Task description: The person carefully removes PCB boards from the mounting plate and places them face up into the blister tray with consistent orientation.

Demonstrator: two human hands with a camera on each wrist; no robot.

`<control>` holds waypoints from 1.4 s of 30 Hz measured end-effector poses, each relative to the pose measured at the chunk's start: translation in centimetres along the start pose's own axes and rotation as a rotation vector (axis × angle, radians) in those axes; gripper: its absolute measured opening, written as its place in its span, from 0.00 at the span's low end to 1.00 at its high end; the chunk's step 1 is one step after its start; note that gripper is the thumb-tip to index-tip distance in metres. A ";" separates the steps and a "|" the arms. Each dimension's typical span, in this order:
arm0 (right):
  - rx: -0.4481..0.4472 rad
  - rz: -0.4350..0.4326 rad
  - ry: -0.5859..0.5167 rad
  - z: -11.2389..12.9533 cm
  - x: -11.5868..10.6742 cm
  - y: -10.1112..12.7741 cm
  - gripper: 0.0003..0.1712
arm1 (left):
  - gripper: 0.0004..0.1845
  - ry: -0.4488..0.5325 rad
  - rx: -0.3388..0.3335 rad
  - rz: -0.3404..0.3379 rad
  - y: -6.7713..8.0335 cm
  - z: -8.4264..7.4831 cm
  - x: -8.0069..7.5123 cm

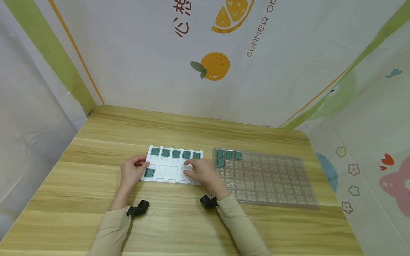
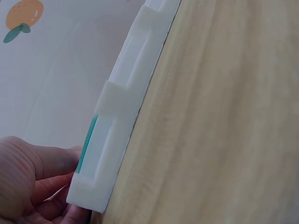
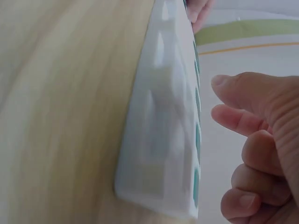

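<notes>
Left grip point(image 1: 132, 171) pinches the left end of the white foam tray point(image 1: 166, 170) lying longways across the table point(image 1: 96, 199), while the right hand point(image 1: 200, 171) rests loose-fingered on its right end, with the clear tray point(image 1: 272, 181) just beside it.

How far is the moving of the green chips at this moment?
Four green chips lie in the clear tray, the rest of it bare. Six remain in the white foam tray. The left hand holds its left edge; the right hand rests over its right side, nothing visibly held.
</notes>
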State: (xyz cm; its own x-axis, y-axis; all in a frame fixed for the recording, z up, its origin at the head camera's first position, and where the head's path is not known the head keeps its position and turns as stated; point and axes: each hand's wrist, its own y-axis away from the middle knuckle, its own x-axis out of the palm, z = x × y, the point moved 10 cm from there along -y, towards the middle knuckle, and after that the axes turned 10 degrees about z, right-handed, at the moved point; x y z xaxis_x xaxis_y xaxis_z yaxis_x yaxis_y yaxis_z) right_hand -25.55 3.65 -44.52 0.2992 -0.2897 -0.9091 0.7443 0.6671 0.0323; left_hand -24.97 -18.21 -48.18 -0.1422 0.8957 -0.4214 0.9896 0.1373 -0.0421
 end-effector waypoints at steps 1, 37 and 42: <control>-0.005 0.007 -0.005 0.3 0.2 -0.1 0.14 | 0.11 0.000 -0.001 0.000 0.0 0.0 0.0; -0.049 0.066 0.135 7.3 4.1 -6.1 0.16 | 0.11 0.004 0.045 0.018 0.0 -0.7 -0.2; -0.040 0.070 0.149 7.7 4.3 -6.3 0.16 | 0.10 0.009 0.041 0.015 0.1 -0.6 -0.2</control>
State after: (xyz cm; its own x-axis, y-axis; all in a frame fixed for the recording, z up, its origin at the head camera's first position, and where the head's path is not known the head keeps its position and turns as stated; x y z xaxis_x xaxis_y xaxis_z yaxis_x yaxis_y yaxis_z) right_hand -24.37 -7.04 -45.42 0.2554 -0.1384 -0.9569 0.6995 0.7097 0.0840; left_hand -24.88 -18.17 -47.59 -0.1275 0.9011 -0.4143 0.9916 0.1068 -0.0729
